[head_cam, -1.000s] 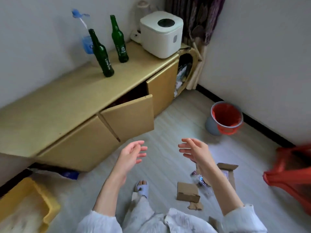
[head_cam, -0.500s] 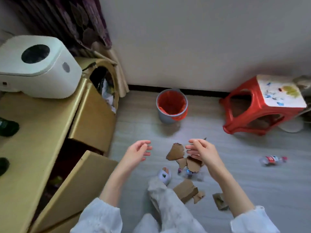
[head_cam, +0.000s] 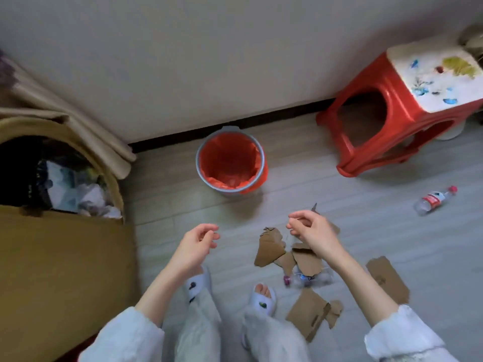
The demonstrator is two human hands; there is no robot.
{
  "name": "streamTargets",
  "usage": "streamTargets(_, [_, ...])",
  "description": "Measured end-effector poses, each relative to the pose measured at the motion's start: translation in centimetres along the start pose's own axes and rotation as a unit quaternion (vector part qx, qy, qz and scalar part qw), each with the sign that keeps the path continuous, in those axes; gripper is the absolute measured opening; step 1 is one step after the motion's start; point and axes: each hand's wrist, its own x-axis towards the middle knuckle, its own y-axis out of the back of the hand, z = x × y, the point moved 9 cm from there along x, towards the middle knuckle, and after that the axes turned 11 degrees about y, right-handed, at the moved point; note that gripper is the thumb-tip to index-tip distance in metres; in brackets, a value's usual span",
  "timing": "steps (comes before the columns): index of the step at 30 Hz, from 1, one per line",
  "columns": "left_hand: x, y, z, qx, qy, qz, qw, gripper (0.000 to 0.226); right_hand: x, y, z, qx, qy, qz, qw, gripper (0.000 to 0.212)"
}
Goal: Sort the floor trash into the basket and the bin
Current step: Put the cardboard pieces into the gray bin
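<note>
Pale plank floor by a white wall: torn brown cardboard scraps (head_cam: 271,248) and a crushed clear bottle (head_cam: 307,278) lie near the feet, just short of the grey bin with its red liner (head_cam: 231,159). A red-labelled plastic bottle (head_cam: 433,199) lies well apart. Left hand (head_cam: 194,245) and right hand (head_cam: 312,231) hover loosely curled, holding nothing. The basket isn't visible, so mis-sorting is a risk, I think.

Your one camera is sitting on your head, tilting steeply forward and down at the floor (head_cam: 339,163) in front of you. It is looking toward the wall (head_cam: 209,61) at 12 o'clock, with the bin (head_cam: 231,163) just below it. Your left hand (head_cam: 194,246) and right hand (head_cam: 311,231) are hanging close under the lens, your slippers (head_cam: 262,300) showing near 6 o'clock. The stool (head_cam: 397,118) is sitting at 2 o'clock, the cabinet (head_cam: 65,270) at 9 o'clock. The wide lens is bending the edges.
</note>
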Motion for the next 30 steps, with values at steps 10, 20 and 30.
streamTargets(10, [26.9,-6.4,-5.5,0.055,-0.081,0.079,0.992,0.047,19.0,-11.8,20.9,-0.217,0.022,-0.115,0.969,0.033])
streamTargets(20, [38.0,-9.5,-10.2,-0.183,-0.178,0.110,0.961,0.050,26.2,-19.2,38.5,-0.339,0.019,-0.204,0.918,0.063])
streamTargets(30, [40.0,-8.9,-8.6,-0.306,-0.147,0.073,0.938,0.051,26.5,-20.3,40.7,-0.346,0.047,-0.148,0.925,0.013])
